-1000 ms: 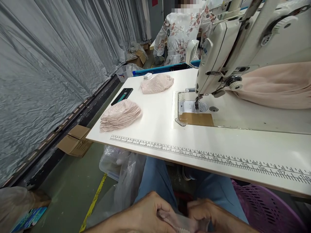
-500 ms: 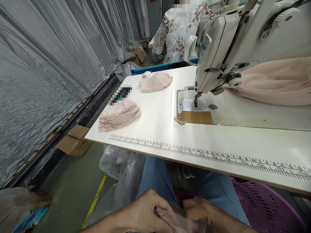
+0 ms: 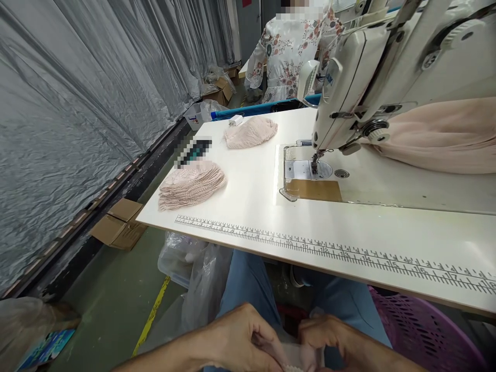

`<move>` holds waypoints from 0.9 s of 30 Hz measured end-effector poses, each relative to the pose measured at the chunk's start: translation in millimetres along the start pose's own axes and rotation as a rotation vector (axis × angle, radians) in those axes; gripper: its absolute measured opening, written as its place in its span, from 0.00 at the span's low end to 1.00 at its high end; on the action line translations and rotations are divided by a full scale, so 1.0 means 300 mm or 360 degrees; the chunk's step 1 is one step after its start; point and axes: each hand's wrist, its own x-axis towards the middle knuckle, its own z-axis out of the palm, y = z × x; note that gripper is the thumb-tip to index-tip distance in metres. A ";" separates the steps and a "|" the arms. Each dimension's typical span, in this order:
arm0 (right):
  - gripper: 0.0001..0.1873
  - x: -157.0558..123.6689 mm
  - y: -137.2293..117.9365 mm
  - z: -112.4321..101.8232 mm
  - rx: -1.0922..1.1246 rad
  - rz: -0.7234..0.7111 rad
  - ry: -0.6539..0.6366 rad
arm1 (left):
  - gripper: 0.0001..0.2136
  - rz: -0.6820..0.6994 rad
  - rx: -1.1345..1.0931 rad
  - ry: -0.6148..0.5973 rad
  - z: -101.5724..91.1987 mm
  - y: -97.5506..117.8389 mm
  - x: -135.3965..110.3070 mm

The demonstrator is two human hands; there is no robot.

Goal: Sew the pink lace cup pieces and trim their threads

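Note:
Both of my hands are low over my lap at the bottom edge of the view. My left hand (image 3: 238,338) and my right hand (image 3: 331,336) are each pinched shut on a small pale pink fabric piece (image 3: 296,356) stretched between them, partly cut off by the frame. Above them is the white sewing table (image 3: 251,206) with a printed ruler (image 3: 329,252) along its front edge. A stack of pink fabric pieces (image 3: 191,184) lies at the table's left, a second pile (image 3: 251,132) farther back. The sewing machine (image 3: 372,77) stands at the right.
Pink cloth (image 3: 442,137) is heaped under the machine arm. A phone (image 3: 192,151) lies by the near stack. A purple basket (image 3: 422,336) is at my right, plastic bags (image 3: 194,279) and a cardboard box (image 3: 120,225) at the left. Another person (image 3: 289,51) stands behind the table.
My hands keep working the small fabric piece in my lap with slight finger shifts. The view has shifted a little; nothing on the table has moved.

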 end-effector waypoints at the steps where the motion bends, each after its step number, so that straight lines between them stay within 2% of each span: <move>1: 0.04 -0.001 0.004 -0.005 0.0021 0.0023 -0.0024 | 0.24 -0.0001 -0.0005 -0.0007 -0.001 0.004 -0.001; 7: 0.07 0.000 -0.002 -0.024 0.0097 0.0078 -0.0116 | 0.28 -0.0071 -0.0009 0.0021 -0.007 0.017 0.001; 13: 0.11 0.018 -0.017 -0.008 0.0161 0.0070 -0.0076 | 0.26 -0.0141 -0.0011 0.0075 -0.007 0.007 0.010; 17: 0.17 0.027 -0.001 -0.008 0.0222 0.0063 -0.0100 | 0.26 -0.0204 0.0050 0.0096 -0.014 0.005 0.008; 23: 0.17 0.045 0.028 -0.023 0.0344 0.0065 -0.0156 | 0.32 -0.0241 -0.0036 0.0054 -0.018 0.018 0.006; 27: 0.21 0.050 0.027 -0.039 0.0380 0.0060 -0.0197 | 0.35 -0.0295 -0.0105 0.0102 -0.019 0.018 0.016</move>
